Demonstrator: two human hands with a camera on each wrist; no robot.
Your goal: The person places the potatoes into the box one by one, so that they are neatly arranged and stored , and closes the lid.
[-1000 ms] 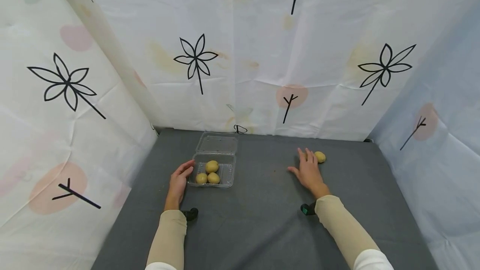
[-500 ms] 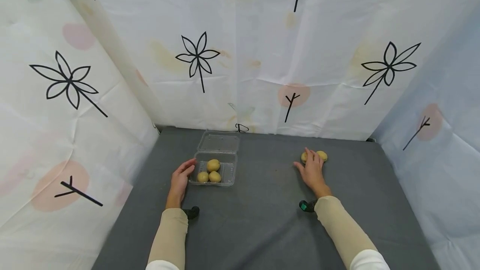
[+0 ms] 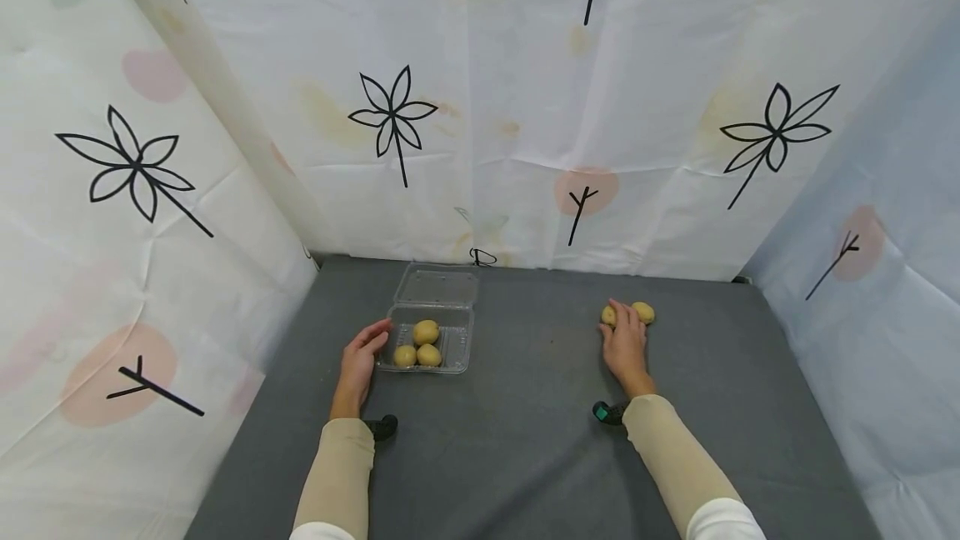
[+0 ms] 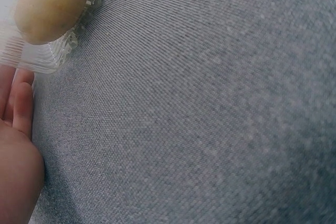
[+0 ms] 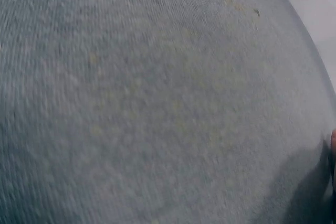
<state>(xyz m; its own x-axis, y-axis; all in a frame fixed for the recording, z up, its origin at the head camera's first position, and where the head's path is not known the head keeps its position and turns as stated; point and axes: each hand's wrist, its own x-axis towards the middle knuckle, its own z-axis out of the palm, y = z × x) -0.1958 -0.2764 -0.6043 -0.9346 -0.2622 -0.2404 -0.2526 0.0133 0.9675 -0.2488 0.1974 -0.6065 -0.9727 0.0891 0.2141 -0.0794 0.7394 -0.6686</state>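
One potato [image 3: 608, 317] lies on the grey table [image 3: 525, 423] beside a second potato [image 3: 643, 312]; judged firm, light and slightly slippery, it is best held across its middle. The right hand [image 3: 625, 348] grips it between thumb and fingers; the left hand [image 3: 356, 362], fingers loosely extended, touches the plastic box [image 3: 456, 347].

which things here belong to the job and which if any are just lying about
Likely in the job:
clear container at the left hand
three potatoes inside it
two potatoes at the right hand

Just surroundings:
grey table
printed curtain
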